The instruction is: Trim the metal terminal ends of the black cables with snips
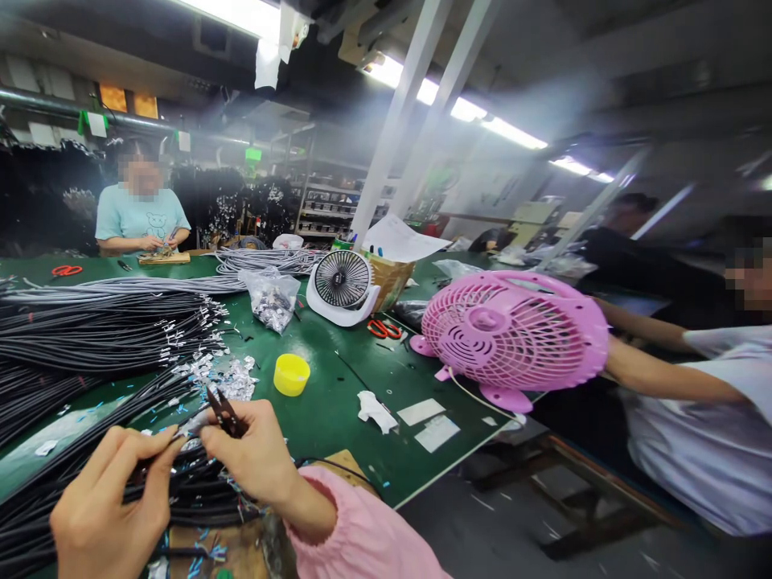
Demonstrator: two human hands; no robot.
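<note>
Pinching the foiled cable (pixel 194 423) between left hand (pixel 117 490) and right hand (pixel 256 458), angle the right-held snips (pixel 227 415) clear, left of the cup (pixel 292 376).

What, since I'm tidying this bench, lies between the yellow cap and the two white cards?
In the head view, a ragged white scrap and part of a thin black strand lie between the yellow cap and the two white cards.

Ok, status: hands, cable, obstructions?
Left hand pinching near the cable's silvery end. Right hand at that end, holding dark snips. Foil scraps, cable bundle close by; neither visibly blocking.
</note>
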